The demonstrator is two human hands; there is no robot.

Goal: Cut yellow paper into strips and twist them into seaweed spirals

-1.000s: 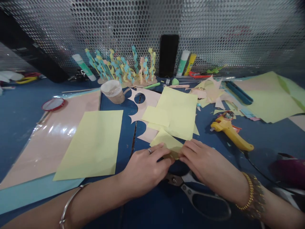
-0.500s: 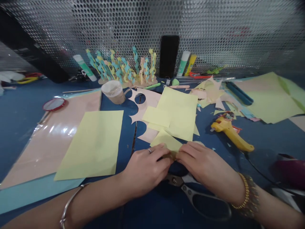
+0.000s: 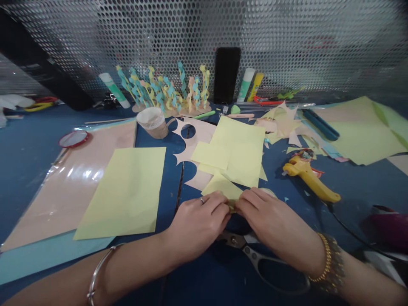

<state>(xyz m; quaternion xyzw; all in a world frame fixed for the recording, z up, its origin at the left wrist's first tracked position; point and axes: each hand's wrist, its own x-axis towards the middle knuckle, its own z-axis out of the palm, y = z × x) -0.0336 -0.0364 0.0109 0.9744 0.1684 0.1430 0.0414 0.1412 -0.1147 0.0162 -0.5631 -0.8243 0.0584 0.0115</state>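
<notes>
Between my two hands is a small piece of yellow paper, its near edge pinched in the fingers of both. My left hand grips it from the left, a ring on one finger. From the right, my right hand holds the same edge, fingers curled close to the left ones. The fingers partly hide that edge, which looks folded or rolled. Under and below the hands lie scissors, their blades partly covered. Just beyond, a larger yellow sheet and a smaller yellow strip overlap a pink sheet with round cut-outs.
A yellow sheet lies at left over a plastic-wrapped pink pack with a red-rimmed roll of tape. A paper cup, twisted paper strips and a phone stand behind. The yellow glue gun with its cord is right.
Both hands keep hold of the yellow paper in nearly the same place. The fingers have shifted slightly along its near edge, and the view has moved a touch.
</notes>
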